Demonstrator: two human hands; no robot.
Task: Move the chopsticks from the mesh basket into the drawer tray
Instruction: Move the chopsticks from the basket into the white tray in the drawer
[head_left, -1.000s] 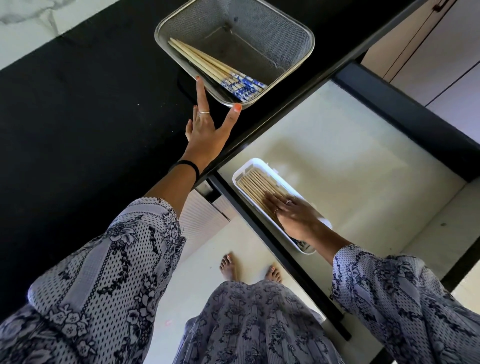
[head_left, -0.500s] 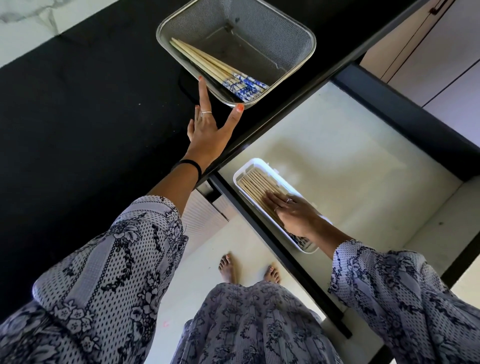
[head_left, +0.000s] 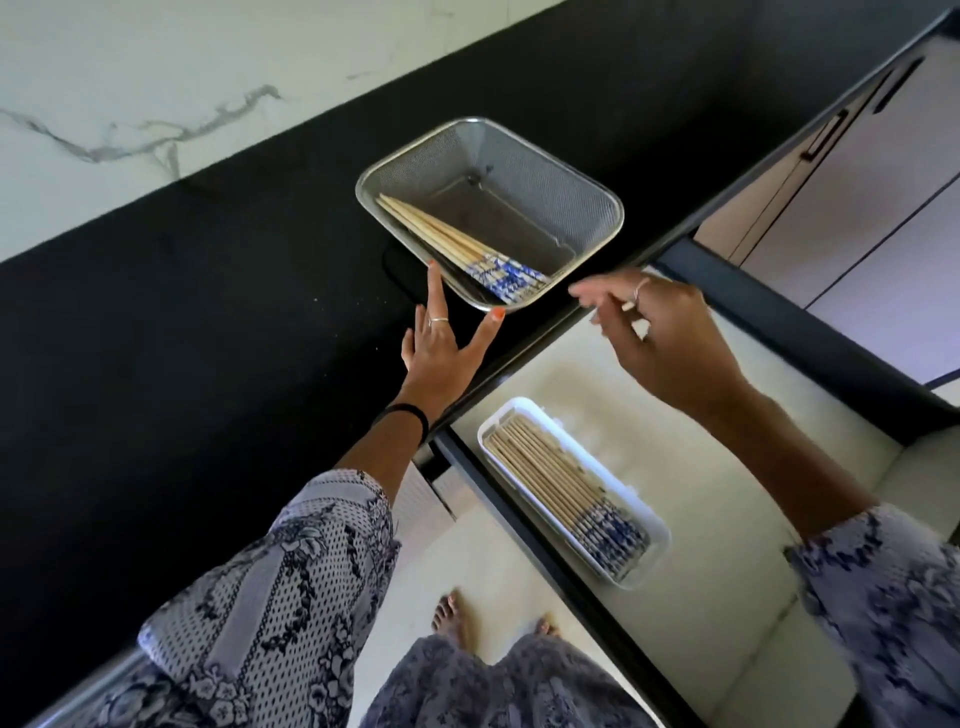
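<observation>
A steel mesh basket (head_left: 582, 192) stands on the black counter near its front edge. Several wooden chopsticks with blue-and-white ends (head_left: 457, 244) lie along its near-left side. My left hand (head_left: 441, 348) rests on the counter, index fingertip and thumb tip touching the basket's near rim. My right hand (head_left: 660, 338) hovers in the air above the open drawer, just right of the basket, fingers loosely bent and empty. Below it, a white tray (head_left: 649, 561) in the drawer holds a row of several chopsticks (head_left: 561, 483).
The black counter (head_left: 208, 338) meets a white marble wall (head_left: 130, 78) at the back. The drawer (head_left: 727, 597) is pulled out, with a pale floor and dark walls. Cabinet fronts (head_left: 857, 182) stand at right. Bare feet (head_left: 457, 613) show on the floor below.
My right hand has lifted off the chopsticks in the tray and risen toward the basket. The camera has tilted up. My left hand keeps touching the basket's rim.
</observation>
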